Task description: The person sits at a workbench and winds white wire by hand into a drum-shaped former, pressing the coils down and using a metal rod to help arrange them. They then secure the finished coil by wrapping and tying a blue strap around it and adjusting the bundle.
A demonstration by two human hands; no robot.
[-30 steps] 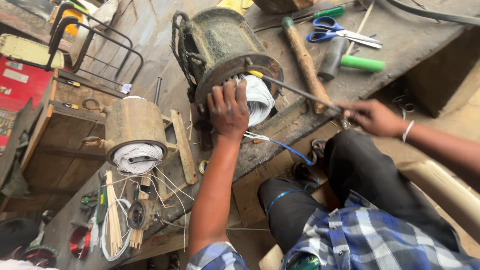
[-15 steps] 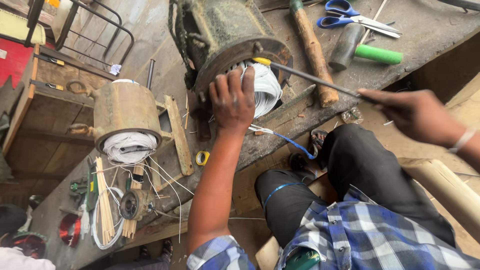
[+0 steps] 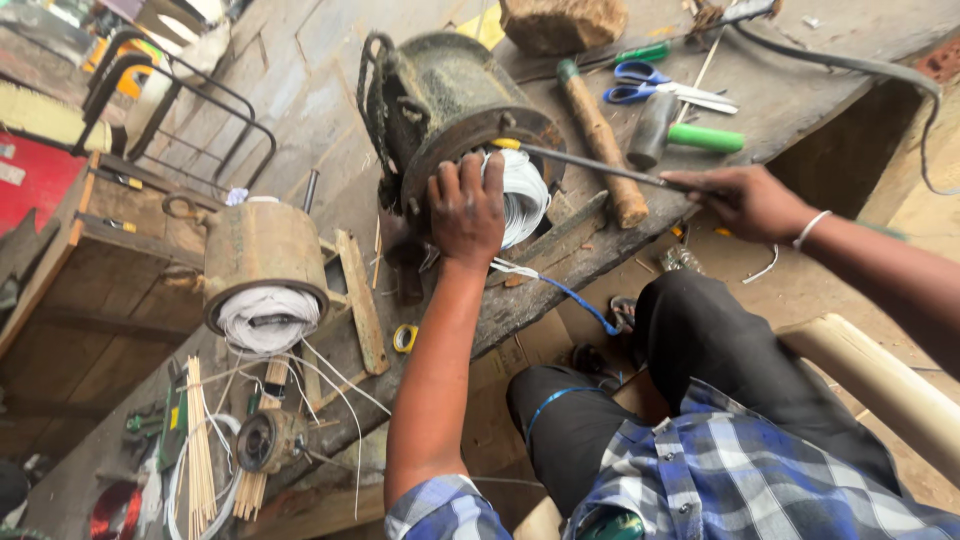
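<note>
— What is lying around the big motor housing (image 3: 450, 110) on the surface (image 3: 330, 60)?

— It is lying on its side with white windings (image 3: 522, 195) showing at its open end. Left of it a second, smaller housing (image 3: 262, 262) is sitting with its own white coil. Right of it a wooden-handled hammer (image 3: 603, 140) is lying, then a green-handled mallet (image 3: 685, 133) and blue scissors (image 3: 650, 85).

— And the hands?

— The left hand (image 3: 466, 205) is pressing flat on the motor's open end, fingers spread, gripping nothing. The right hand (image 3: 745, 200) is closing around a long metal rod (image 3: 590, 168) whose yellow tip is reaching the motor's rim.

— What has changed since half a second ago?

— The left hand is staying on the windings. The right hand is now sitting nearer the motor, and the rod is slanting less steeply toward it.

— Anything smaller?

— A blue wire (image 3: 575, 295) is trailing down from below the motor, and a yellow tape roll (image 3: 404, 338) is lying below and left of it.
</note>
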